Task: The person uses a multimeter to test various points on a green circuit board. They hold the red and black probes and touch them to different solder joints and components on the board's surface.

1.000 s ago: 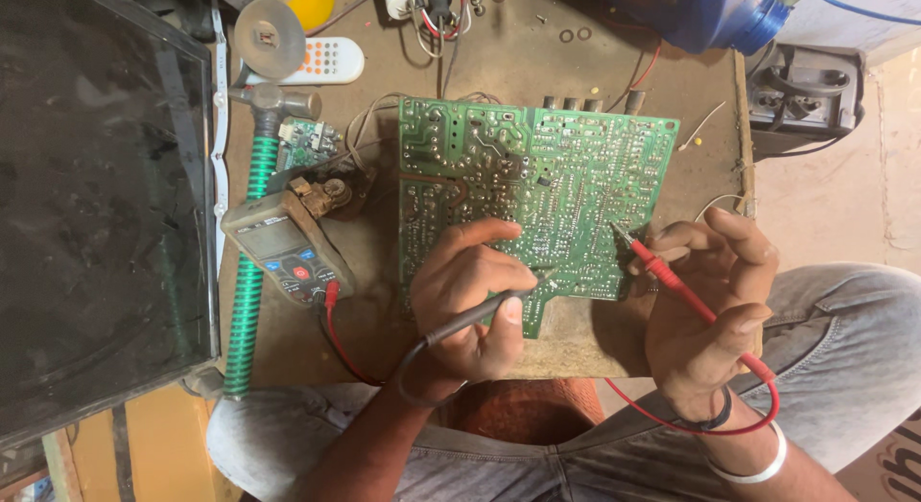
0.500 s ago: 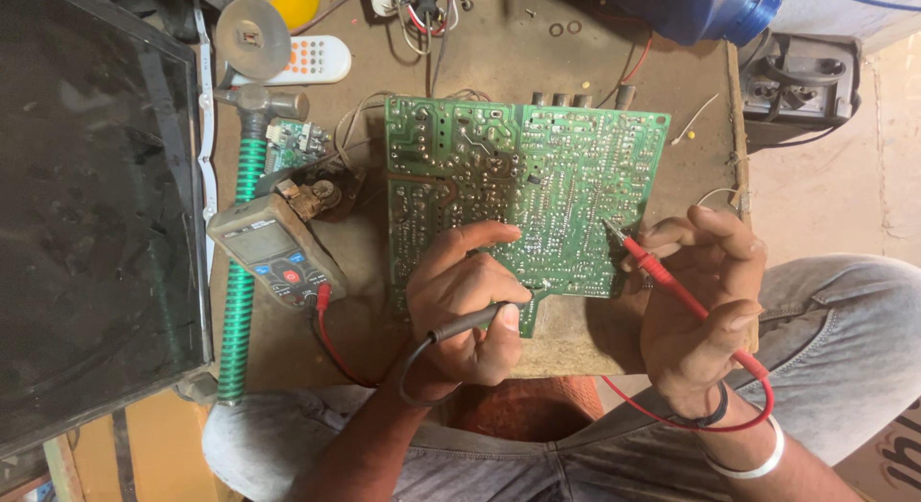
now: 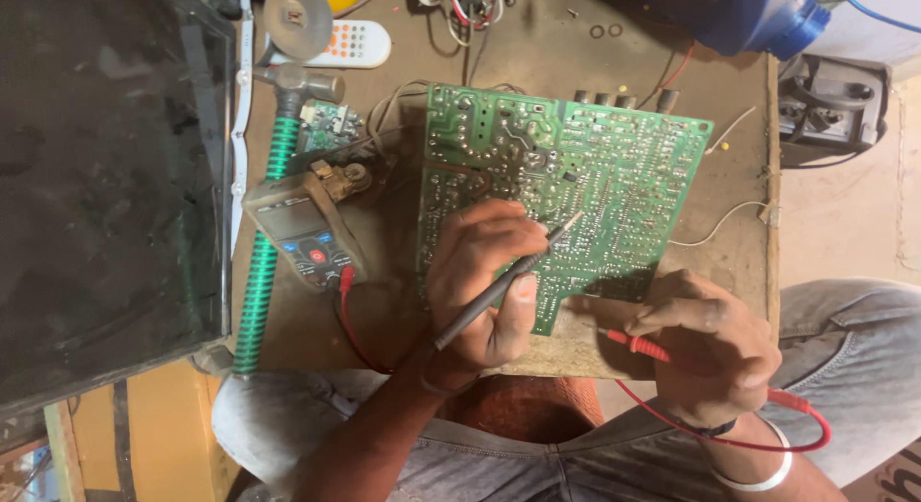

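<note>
A green circuit board [image 3: 595, 166] lies solder side up on a small wooden table [image 3: 566, 51]. My left hand [image 3: 484, 281] holds a black test probe [image 3: 504, 281], its metal tip touching the board near the middle. My right hand [image 3: 710, 344] grips a red test probe [image 3: 638, 345] off the board's lower right edge, above the table's front edge. The red lead [image 3: 729, 443] loops under my right wrist. A grey multimeter [image 3: 302, 229] sits left of the board, with a red lead plugged in.
A hammer with a green ribbed handle [image 3: 261, 243] lies left of the meter. A dark screen panel [image 3: 101, 176] fills the left side. A white remote [image 3: 350, 44], a grey disc [image 3: 295, 18], a blue container [image 3: 758, 18] and a small black device [image 3: 830, 104] lie around.
My left hand turned the black probe so its tip now touches the board. My right hand drew the red probe off the board, down to the table's front edge.
</note>
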